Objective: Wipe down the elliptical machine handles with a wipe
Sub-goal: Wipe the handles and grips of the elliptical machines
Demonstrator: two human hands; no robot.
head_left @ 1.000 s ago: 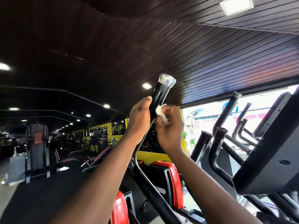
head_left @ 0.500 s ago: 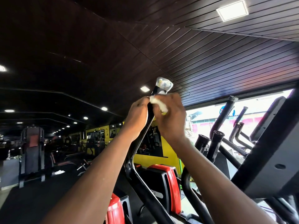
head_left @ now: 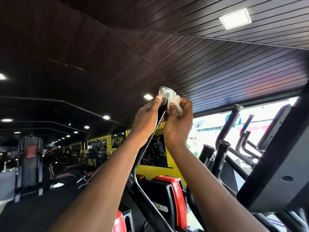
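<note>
Overhead, the left hand (head_left: 147,118) curls round the black handle (head_left: 161,108) just under its clear end cap (head_left: 165,92), the right hand (head_left: 178,121) pinches the white wipe (head_left: 174,102) against the tip, with open air above and neighbouring handles (head_left: 222,151) well apart rightward.

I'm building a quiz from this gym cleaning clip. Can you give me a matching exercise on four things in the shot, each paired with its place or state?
Things:
1. wipe
2. left hand
3. handle end cap
4. red shroud

States:
A. grips the black handle just below its top
B. clear, at the handle's very top
C. white, bunched in the right hand
D. low down, between the forearms

Pairs: 1-C, 2-A, 3-B, 4-D
</note>
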